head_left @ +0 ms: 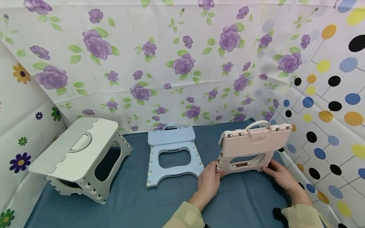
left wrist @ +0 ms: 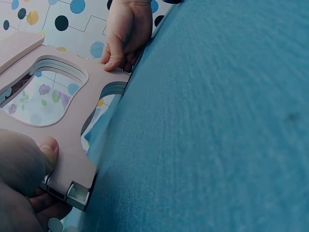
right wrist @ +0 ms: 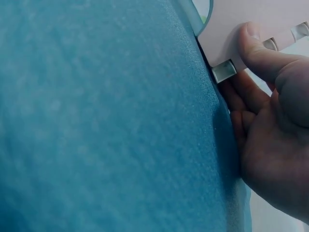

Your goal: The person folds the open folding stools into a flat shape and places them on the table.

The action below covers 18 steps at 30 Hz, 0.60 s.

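Head view: nearest, 2 pale-yellow fabric sleeves reach forward, slightly apart, to a bare left hand and a bare right hand. Each pinches a lower corner of the pale-pink, ribbed, plastic-looking folding stool – thumb on the front face, other fingers behind, as the 2 wrist views show.

The pink stool stands near-upright at the right of the blue cloth, folded, its white loop handle on top; whether its feet bear weight on the cloth, I cannot tell. It should prove light and stiff, somewhat smooth, hardly fragile; the leg edges or the handle look the surest holds, with care for fingers near the hinges.

Beyond the left hand lies a folded light-blue plastic-looking stool; farther left, an unfolded off-white one. Behind hangs a white, purple-flowered sheet.
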### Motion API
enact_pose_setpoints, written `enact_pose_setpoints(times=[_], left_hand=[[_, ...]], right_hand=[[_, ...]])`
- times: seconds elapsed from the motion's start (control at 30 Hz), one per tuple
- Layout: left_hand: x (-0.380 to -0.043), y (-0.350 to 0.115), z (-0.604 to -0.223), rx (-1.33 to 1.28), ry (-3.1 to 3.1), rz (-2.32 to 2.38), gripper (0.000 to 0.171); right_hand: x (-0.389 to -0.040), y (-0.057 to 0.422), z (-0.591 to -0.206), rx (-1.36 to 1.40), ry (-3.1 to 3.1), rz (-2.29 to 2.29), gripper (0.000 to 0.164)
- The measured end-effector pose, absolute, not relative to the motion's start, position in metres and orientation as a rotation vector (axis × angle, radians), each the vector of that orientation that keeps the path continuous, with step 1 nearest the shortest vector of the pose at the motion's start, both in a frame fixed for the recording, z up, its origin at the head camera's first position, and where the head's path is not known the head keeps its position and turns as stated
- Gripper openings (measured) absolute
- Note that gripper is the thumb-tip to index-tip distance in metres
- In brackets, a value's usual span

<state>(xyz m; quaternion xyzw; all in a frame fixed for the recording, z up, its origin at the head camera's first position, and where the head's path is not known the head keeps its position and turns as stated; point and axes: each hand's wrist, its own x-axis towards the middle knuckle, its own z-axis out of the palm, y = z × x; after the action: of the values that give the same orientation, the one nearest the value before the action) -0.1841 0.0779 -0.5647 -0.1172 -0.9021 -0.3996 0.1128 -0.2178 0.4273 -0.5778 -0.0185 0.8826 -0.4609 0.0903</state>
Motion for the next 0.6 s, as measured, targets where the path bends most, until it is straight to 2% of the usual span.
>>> enact_pose_setpoints(times=[0.2, 0.6], left_hand=[[-0.186, 0.078, -0.562, -0.335, -2.665, -1.165, 0.027], [-0.183, 0.077, -0.558, -0.353, -2.681, -1.219, 0.02]], right_hand=[[-0.217, 0.425, -0.578, -0.053, 2.622, -1.379, 0.074], [-0.206, 0.419, -0.572, -0.07, 2.718, -1.428, 0.062]])
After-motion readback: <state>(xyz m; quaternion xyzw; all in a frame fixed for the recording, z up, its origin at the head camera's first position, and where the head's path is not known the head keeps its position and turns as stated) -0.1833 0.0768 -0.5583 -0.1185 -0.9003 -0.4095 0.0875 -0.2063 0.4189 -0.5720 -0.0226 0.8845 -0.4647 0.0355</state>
